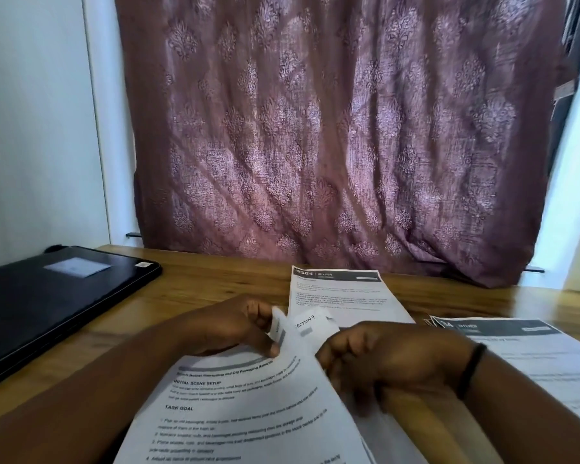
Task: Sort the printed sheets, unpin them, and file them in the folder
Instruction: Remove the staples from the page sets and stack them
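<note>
A set of printed sheets (248,406) lies in front of me on the wooden table (215,279), its top corner lifted and curled. A handwritten label reading "SECTION 9" (304,322) shows on that corner. My left hand (235,326) pinches the curled corner from the left. My right hand (382,360), with a black band on the wrist, grips the same corner from the right. The pin itself is hidden by my fingers. A black folder (47,303) lies shut at the left of the table.
Two more printed sheets lie flat on the table: one with a dark header behind my hands (342,293), another at the right (529,356). A patterned purple curtain (332,128) hangs behind the table's far edge. A white wall stands to the left.
</note>
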